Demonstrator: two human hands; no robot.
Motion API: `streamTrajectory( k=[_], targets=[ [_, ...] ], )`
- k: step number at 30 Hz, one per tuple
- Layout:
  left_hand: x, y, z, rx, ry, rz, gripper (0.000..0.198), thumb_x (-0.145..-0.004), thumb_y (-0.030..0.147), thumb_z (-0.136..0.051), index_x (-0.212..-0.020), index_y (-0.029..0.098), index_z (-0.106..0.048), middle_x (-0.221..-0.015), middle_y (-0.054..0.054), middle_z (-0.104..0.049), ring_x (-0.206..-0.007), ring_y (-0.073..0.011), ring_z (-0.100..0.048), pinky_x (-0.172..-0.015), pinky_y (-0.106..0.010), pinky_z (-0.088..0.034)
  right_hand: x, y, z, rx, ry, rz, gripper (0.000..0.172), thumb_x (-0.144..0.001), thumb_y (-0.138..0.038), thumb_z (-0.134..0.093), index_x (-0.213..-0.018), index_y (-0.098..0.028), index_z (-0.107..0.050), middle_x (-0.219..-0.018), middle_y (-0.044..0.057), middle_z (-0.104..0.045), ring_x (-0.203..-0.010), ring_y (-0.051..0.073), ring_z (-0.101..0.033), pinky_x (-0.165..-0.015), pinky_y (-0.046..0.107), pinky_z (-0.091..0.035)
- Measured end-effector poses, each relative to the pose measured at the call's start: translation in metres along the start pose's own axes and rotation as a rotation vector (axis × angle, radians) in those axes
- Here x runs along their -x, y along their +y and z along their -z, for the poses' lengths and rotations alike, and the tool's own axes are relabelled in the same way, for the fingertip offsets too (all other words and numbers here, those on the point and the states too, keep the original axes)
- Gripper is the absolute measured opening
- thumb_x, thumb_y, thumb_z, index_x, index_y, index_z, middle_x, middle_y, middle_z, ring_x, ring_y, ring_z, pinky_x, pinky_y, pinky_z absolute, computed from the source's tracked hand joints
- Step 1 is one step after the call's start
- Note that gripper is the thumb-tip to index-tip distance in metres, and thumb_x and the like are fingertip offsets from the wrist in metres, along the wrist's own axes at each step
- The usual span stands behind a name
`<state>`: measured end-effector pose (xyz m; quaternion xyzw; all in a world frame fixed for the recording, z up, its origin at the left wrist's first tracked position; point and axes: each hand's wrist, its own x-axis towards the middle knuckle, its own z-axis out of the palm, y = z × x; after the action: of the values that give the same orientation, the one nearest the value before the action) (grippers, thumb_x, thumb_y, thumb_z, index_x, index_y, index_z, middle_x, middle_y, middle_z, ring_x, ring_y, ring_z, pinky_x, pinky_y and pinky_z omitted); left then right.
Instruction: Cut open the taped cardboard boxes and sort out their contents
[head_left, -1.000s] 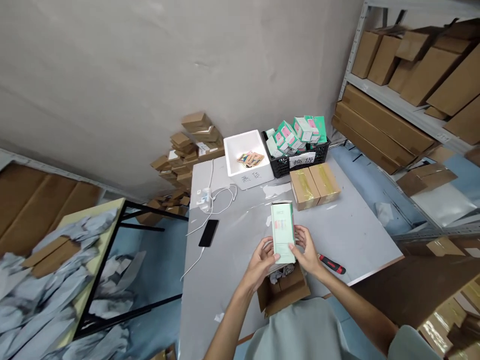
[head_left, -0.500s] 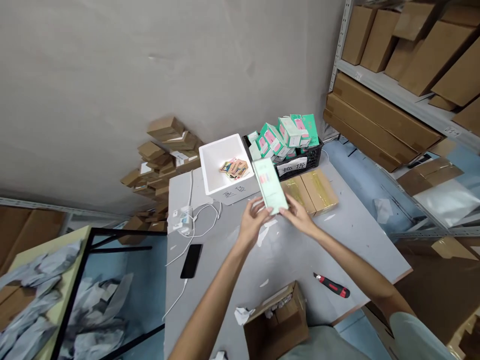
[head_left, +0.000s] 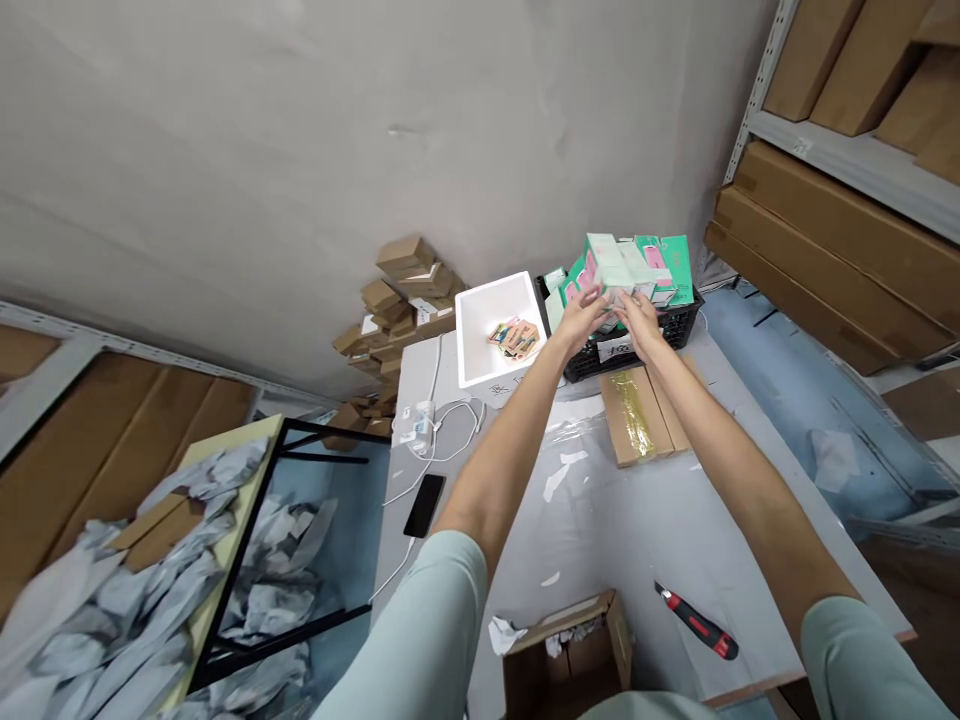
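Both my hands reach to the black plastic crate [head_left: 679,325], heaped with green, white and pink product boxes. A pale green and white box [head_left: 609,262] sits at the top of the heap, between my fingertips. My left hand [head_left: 583,320] grips its near left edge, and my right hand [head_left: 639,316] grips the near right edge. Beside the crate stands a white foam box [head_left: 469,340] with several coloured cards [head_left: 517,338] in it. My hands hide part of the crate's front and its paper label.
Two taped cardboard boxes [head_left: 634,415] lie before the crate. A red and black utility knife [head_left: 697,622] rests on the grey table [head_left: 585,540], an open carton [head_left: 566,660] at the front edge. A phone [head_left: 424,505] and cables lie left; shelving [head_left: 855,165] stands right.
My hands have carried the pale green box from above the table up and forward onto the heap in the crate. The view has shifted left.
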<state>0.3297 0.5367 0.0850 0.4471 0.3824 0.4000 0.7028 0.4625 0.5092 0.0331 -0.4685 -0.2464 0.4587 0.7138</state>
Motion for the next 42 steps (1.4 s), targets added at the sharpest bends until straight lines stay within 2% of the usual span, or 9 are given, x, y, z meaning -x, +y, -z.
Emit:
streamTrajectory(
  k=[4,8,12,17,24,29,36,39,42],
  targets=[
    [0.016,-0.040,0.001,-0.056,-0.026,-0.002,0.081,-0.095,0.023,-0.088,-0.169,0.029,-0.054,-0.183,-0.017,-0.048,-0.167,-0.0300,-0.052,-0.133,-0.048,-0.049,0.014,0.016,0.014,-0.083,0.027,-0.064,0.069,-0.085,-0.044,-0.084,-0.149,-0.026,-0.063,-0.149,0.010,-0.076,-0.148,0.025,-0.071,-0.123,0.041,-0.059],
    [0.070,-0.082,0.022,-0.169,-0.065,-0.027,0.084,-0.092,0.037,-0.092,-0.167,0.026,-0.058,-0.180,-0.020,-0.051,-0.169,-0.0364,-0.049,-0.132,-0.056,-0.050,0.052,0.027,0.036,-0.111,0.007,-0.093,0.064,-0.084,-0.048,-0.087,-0.141,-0.030,-0.066,-0.150,0.009,-0.074,-0.149,0.027,-0.070,-0.127,0.046,-0.057],
    [0.167,-0.130,0.067,-0.247,-0.059,-0.026,0.082,-0.089,0.052,-0.092,-0.160,0.023,-0.063,-0.171,-0.023,-0.061,-0.161,-0.0398,-0.057,-0.128,-0.061,-0.054,0.133,0.048,0.062,-0.113,-0.025,-0.162,0.055,-0.083,-0.052,-0.089,-0.130,-0.033,-0.069,-0.150,0.007,-0.075,-0.144,0.026,-0.073,-0.129,0.047,-0.056],
    [0.323,-0.188,0.137,-0.321,0.116,0.117,0.081,-0.081,0.063,-0.094,-0.147,0.021,-0.071,-0.152,-0.022,-0.074,-0.144,-0.0402,-0.072,-0.124,-0.065,-0.056,0.276,0.097,0.094,-0.064,-0.047,-0.464,0.061,-0.075,-0.059,-0.097,-0.123,-0.030,-0.074,-0.144,0.011,-0.080,-0.131,0.031,-0.080,-0.124,0.052,-0.059],
    [0.483,-0.198,0.193,-0.210,0.491,0.190,0.081,-0.069,0.070,-0.098,-0.132,0.024,-0.078,-0.145,-0.019,-0.079,-0.138,-0.0402,-0.076,-0.122,-0.059,-0.059,0.410,0.123,0.106,0.192,-0.215,-0.551,0.079,-0.069,-0.078,-0.097,-0.129,-0.030,-0.078,-0.152,0.018,-0.077,-0.132,0.038,-0.079,-0.119,0.060,-0.060],
    [0.528,-0.204,0.222,-0.166,0.696,0.160,0.081,-0.070,0.065,-0.095,-0.134,0.020,-0.074,-0.149,-0.022,-0.076,-0.139,-0.0378,-0.075,-0.121,-0.057,-0.059,0.430,0.096,0.102,0.508,-0.490,-0.371,0.076,-0.076,-0.079,-0.092,-0.130,-0.029,-0.078,-0.152,0.018,-0.077,-0.123,0.034,-0.080,-0.115,0.056,-0.063],
    [0.569,-0.248,0.261,-0.358,0.861,0.275,0.053,-0.095,0.028,-0.074,-0.146,0.015,-0.068,-0.156,-0.021,-0.071,-0.146,-0.0329,-0.070,-0.126,-0.051,-0.056,0.472,0.067,0.074,0.729,-0.708,-0.255,0.066,-0.091,-0.073,-0.084,-0.138,-0.027,-0.076,-0.143,0.017,-0.080,-0.122,0.032,-0.079,-0.115,0.054,-0.062],
    [0.586,-0.265,0.273,-0.720,0.850,0.411,0.063,-0.095,0.023,-0.078,-0.156,0.014,-0.063,-0.169,-0.027,-0.058,-0.166,-0.0423,-0.049,-0.138,-0.063,-0.041,0.506,0.071,0.053,0.800,-0.782,-0.274,0.062,-0.093,-0.069,-0.083,-0.137,-0.026,-0.077,-0.141,0.015,-0.081,-0.121,0.031,-0.080,-0.116,0.052,-0.062],
    [0.603,-0.284,0.283,-0.933,0.784,0.624,0.086,-0.089,0.023,-0.089,-0.167,0.019,-0.052,-0.188,-0.031,-0.023,-0.177,-0.0569,-0.014,-0.134,-0.084,-0.029,0.540,0.085,0.030,0.868,-0.846,-0.273,0.054,-0.096,-0.063,-0.082,-0.136,-0.027,-0.078,-0.140,0.012,-0.082,-0.120,0.029,-0.081,-0.115,0.049,-0.062]
  ],
)
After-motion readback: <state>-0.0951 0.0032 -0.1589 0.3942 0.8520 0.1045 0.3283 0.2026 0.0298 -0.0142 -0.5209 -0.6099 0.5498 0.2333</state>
